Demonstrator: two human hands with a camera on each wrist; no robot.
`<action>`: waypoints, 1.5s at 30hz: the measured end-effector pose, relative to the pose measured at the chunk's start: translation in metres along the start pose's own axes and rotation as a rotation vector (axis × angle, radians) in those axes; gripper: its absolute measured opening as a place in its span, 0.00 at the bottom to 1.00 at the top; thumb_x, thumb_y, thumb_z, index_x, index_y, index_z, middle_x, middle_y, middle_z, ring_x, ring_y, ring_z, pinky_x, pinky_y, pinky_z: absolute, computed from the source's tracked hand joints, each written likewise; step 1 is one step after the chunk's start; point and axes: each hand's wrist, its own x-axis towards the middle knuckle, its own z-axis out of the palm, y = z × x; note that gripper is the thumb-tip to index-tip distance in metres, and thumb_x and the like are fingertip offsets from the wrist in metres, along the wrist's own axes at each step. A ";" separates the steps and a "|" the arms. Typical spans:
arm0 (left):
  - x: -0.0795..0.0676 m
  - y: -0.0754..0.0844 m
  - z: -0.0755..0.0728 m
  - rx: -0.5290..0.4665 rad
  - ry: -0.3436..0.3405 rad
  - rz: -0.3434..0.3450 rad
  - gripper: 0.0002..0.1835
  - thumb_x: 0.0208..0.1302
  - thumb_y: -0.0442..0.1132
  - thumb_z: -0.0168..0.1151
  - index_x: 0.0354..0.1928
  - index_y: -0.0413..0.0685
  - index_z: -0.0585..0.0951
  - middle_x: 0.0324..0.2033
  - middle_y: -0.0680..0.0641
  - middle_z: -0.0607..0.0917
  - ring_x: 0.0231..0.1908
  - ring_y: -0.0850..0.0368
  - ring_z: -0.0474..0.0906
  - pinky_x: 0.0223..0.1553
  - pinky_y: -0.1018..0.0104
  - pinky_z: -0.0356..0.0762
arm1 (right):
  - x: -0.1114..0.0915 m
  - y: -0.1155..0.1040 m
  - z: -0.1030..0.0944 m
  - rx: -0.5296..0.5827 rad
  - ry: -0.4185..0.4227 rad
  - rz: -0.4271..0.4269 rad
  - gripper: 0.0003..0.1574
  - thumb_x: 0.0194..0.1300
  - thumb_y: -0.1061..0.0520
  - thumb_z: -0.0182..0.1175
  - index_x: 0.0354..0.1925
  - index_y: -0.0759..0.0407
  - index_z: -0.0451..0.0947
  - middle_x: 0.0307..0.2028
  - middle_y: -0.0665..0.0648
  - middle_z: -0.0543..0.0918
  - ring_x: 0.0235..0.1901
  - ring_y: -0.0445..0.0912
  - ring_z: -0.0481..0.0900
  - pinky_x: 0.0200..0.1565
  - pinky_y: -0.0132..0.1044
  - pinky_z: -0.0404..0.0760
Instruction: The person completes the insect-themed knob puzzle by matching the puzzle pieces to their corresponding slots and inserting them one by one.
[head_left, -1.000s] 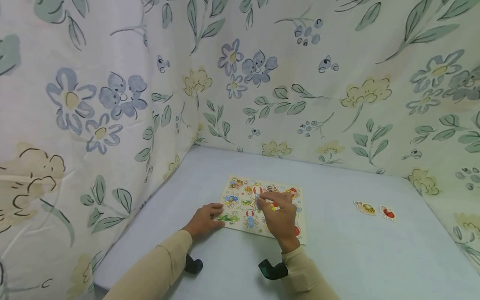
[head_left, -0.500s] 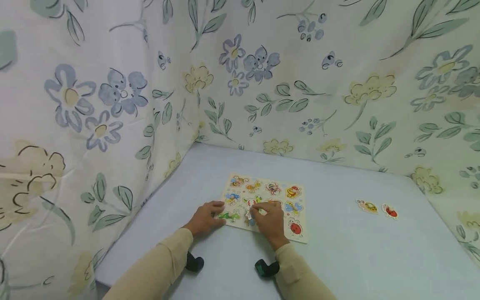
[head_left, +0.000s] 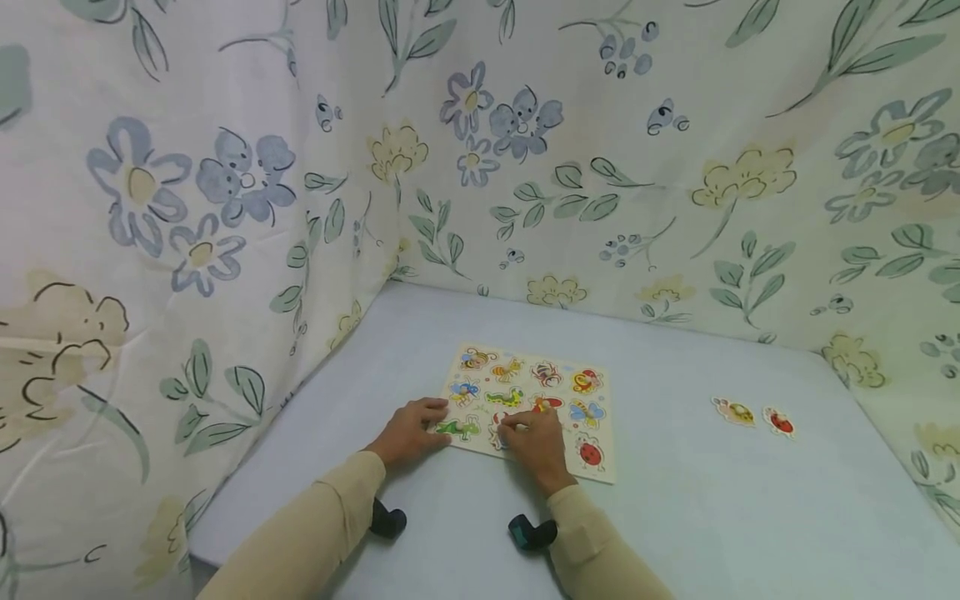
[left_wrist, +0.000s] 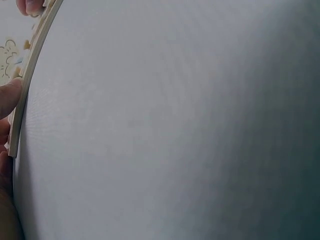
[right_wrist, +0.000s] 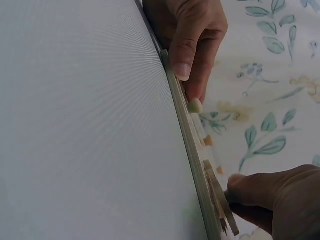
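Note:
A wooden peg puzzle board (head_left: 608,462) with colourful insect pieces lies on the table. My right hand (head_left: 542,442) pinches the knob of a stag beetle puzzle piece (head_left: 496,433) over the board's front row. In the right wrist view that piece (right_wrist: 220,197) tilts, one end lifted from the board. My left hand (head_left: 411,431) holds the board's near left corner, beside the green grasshopper piece (head_left: 461,428). In the left wrist view, the left thumb (left_wrist: 10,97) lies at the board's edge. A caterpillar piece (head_left: 504,397) sits just behind my right fingertips, which hide part of the beetle.
To the right on the white table (head_left: 675,500) lie a snail piece (head_left: 735,412) and a ladybug piece (head_left: 780,422). Floral curtains (head_left: 600,208) stand close at the back and left. Each wrist carries a dark camera mount, such as the right one (head_left: 532,533).
My right hand has moved left and nearer with the stag beetle piece, from above the middle row down to the front row, uncovering the caterpillar. The left hand keeps its place.

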 end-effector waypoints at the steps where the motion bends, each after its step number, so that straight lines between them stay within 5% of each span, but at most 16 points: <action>1: 0.000 0.000 0.000 -0.001 0.001 -0.001 0.30 0.55 0.41 0.73 0.60 0.41 0.77 0.63 0.51 0.73 0.67 0.46 0.60 0.66 0.51 0.56 | 0.000 0.000 0.000 0.002 -0.001 -0.004 0.03 0.47 0.62 0.74 0.24 0.56 0.88 0.22 0.49 0.85 0.27 0.45 0.71 0.35 0.42 0.66; 13: 0.000 0.000 0.001 0.023 0.009 -0.020 0.31 0.55 0.43 0.73 0.61 0.43 0.77 0.63 0.51 0.73 0.67 0.45 0.60 0.66 0.49 0.56 | -0.001 0.002 0.002 -0.016 -0.034 -0.008 0.03 0.49 0.61 0.74 0.25 0.55 0.88 0.23 0.48 0.85 0.28 0.45 0.67 0.31 0.39 0.63; 19: 0.000 -0.005 0.004 0.006 0.011 -0.009 0.30 0.54 0.42 0.73 0.60 0.42 0.77 0.63 0.51 0.73 0.67 0.45 0.60 0.66 0.49 0.55 | -0.001 0.004 -0.003 0.018 -0.004 -0.022 0.02 0.51 0.59 0.73 0.25 0.56 0.88 0.24 0.48 0.85 0.27 0.43 0.73 0.35 0.40 0.68; 23: 0.000 -0.006 0.007 -0.011 -0.003 -0.007 0.30 0.54 0.41 0.73 0.60 0.42 0.77 0.63 0.51 0.72 0.67 0.45 0.59 0.66 0.49 0.55 | 0.001 0.000 -0.016 0.067 0.021 0.001 0.03 0.54 0.58 0.72 0.28 0.56 0.88 0.28 0.50 0.85 0.24 0.47 0.75 0.34 0.44 0.73; 29: -0.001 -0.003 0.009 -0.005 -0.014 0.016 0.30 0.54 0.42 0.74 0.60 0.41 0.77 0.63 0.50 0.73 0.67 0.45 0.60 0.66 0.49 0.56 | 0.010 -0.018 -0.049 0.187 0.037 0.064 0.09 0.56 0.56 0.72 0.37 0.56 0.87 0.32 0.47 0.86 0.36 0.54 0.78 0.36 0.45 0.72; 45: 0.001 -0.001 0.003 0.033 0.000 0.036 0.31 0.54 0.42 0.74 0.59 0.39 0.77 0.63 0.48 0.73 0.66 0.44 0.60 0.66 0.49 0.56 | 0.013 -0.082 -0.130 0.314 0.208 -0.288 0.14 0.53 0.66 0.72 0.40 0.58 0.86 0.37 0.50 0.86 0.34 0.44 0.70 0.36 0.39 0.66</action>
